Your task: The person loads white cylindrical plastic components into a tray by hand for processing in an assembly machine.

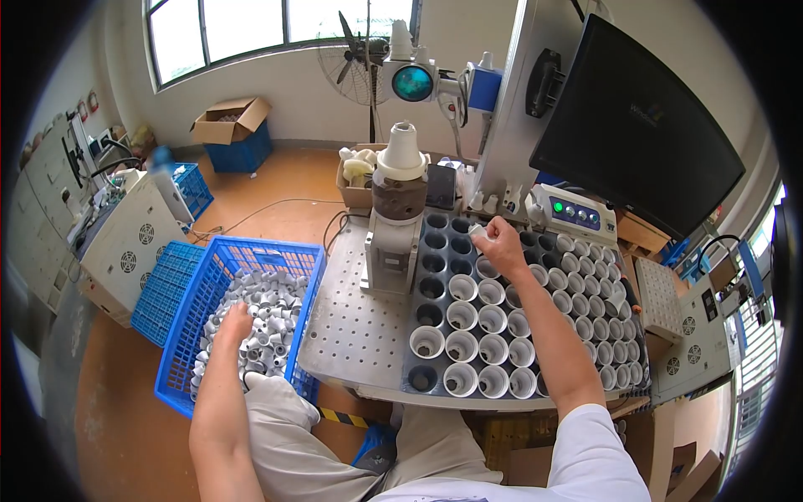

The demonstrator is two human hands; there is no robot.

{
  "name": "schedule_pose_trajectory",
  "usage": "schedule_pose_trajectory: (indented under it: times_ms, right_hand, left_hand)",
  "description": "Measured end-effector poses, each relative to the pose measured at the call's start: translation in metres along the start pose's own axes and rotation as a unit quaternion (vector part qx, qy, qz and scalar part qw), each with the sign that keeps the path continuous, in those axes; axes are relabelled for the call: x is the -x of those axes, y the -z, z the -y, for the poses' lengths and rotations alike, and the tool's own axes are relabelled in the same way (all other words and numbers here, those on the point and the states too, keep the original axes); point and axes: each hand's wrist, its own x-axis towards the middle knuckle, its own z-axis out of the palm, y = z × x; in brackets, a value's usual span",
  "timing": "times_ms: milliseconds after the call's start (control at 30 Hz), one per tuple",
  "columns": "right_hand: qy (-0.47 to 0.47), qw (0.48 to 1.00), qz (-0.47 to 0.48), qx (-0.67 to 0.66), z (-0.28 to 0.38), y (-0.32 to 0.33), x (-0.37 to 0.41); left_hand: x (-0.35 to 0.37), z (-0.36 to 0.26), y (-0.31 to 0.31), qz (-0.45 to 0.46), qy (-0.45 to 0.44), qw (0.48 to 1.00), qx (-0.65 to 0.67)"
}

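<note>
Resting on the white fittings [272,311] in the blue crate [194,294], the left hand [237,321] hides its fingers; their grip cannot be told. Beyond, the right hand [504,244] pinches a held fitting [478,233], seemingly upright, left of its knuckles over the dark tray [411,361].

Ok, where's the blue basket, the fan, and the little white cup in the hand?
blue basket [186,322]: head view, on its left wall.
fan [361,57]: head view, on its middle, by the window.
white cup [478,235]: head view, on the bit showing at the fingers of the right hand [504,244].
</note>
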Motion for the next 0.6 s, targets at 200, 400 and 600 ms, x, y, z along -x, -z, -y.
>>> schedule_pose_trajectory:
  times_ms: [200,400,600]
  right_hand:
    - [0.002,1.000,-0.004,0.001,0.001,0.000,0.001]
    - [0.003,1.000,-0.003,0.007,0.004,0.002,0.001]
    - [0.009,1.000,-0.002,0.013,0.002,0.002,0.000]
  left_hand:
    - [0.005,-0.007,0.005,0.006,0.026,1.000,0.002]
    - [0.015,-0.018,0.017,0.018,0.032,0.999,0.003]
    - [0.012,-0.016,0.015,0.017,0.032,0.999,0.009]
